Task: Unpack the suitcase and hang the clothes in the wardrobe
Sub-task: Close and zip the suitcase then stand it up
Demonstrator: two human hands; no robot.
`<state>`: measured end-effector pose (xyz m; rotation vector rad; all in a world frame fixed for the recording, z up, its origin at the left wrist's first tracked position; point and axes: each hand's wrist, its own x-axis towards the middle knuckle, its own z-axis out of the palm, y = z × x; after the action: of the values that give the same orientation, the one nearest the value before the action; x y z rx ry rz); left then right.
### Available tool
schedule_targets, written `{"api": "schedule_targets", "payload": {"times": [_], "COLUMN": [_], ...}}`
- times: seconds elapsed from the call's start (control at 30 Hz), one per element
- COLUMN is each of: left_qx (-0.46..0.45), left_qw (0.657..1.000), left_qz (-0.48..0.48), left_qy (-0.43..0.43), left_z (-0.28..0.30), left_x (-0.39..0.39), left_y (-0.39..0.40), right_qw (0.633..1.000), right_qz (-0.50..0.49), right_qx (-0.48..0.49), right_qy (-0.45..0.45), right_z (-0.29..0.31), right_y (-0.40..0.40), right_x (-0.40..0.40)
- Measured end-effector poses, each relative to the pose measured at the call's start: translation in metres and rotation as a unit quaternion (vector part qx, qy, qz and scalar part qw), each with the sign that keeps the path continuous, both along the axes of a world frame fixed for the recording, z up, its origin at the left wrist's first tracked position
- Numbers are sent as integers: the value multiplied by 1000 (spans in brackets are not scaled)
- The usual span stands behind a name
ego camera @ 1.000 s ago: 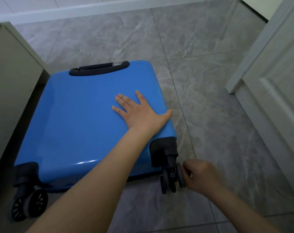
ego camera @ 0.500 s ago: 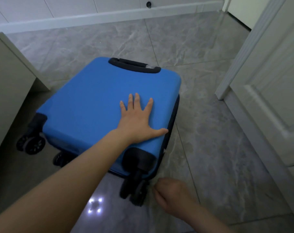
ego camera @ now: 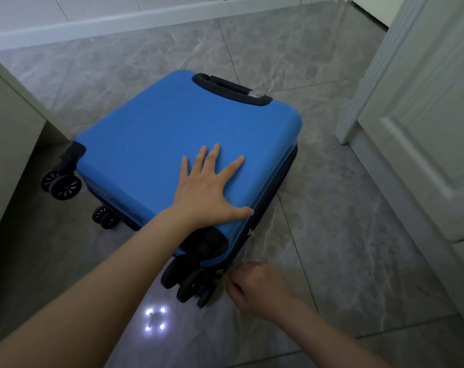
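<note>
The blue suitcase point(ego camera: 172, 155) lay closed on the floor point(ego camera: 345, 235). The left hand point(ego camera: 209, 192) pressed flat, open, on its lid. The right hand point(ego camera: 254, 288) pinched beside the nearest wheels point(ego camera: 191, 282), apparently at the zip; contents indiscernible. Unzipping appeared underway; next, run the zip round.

Dim, bluish indoor light; small white lamps glare off the glossy floor point(ego camera: 332, 208); wide-angle bending at edges; slight softness throughout.

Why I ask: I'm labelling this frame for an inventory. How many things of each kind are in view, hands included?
Suitcase: 1
Handle: 1
Casters: 4, the near two overlapping
Hands: 2, left hand and right hand
Total: 8
</note>
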<state>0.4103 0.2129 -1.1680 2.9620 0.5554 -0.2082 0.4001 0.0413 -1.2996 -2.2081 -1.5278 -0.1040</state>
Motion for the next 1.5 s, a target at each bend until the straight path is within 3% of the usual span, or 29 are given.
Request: {"api": "schedule_targets", "payload": {"times": [0.13, 0.43, 0.73, 0.93, 1.3, 1.37, 1.5], "left_qx": [-12, -18, -15, 49, 30, 24, 57], "left_qw": [1000, 1000, 999, 997, 999, 1000, 998], "left_qz": [8, 14, 20, 23, 1, -1, -25], "left_qy": [-14, -20, -29, 52, 12, 6, 28], "left_z": [2, 3, 3, 2, 23, 26, 10], "left_x": [1, -1, -3, -10, -17, -19, -34], "left_y": [0, -2, -7, -25, -5, -3, -12], "right_qw": [999, 997, 994, 999, 997, 997, 993], "right_qz": [-1, -70, -98, -41, -34, -44, -34], "right_qx": [41, 30, 29, -3, 65, 50, -80], "right_qy": [3, -6, 31, -15, 10, 33, 80], "right_z": [5, 2, -1, 0, 17, 20, 1], "right_y": [-3, -6, -1, -6, -1, 0, -8], "right_x": [16, 58, 41, 18, 42, 44, 36]}}
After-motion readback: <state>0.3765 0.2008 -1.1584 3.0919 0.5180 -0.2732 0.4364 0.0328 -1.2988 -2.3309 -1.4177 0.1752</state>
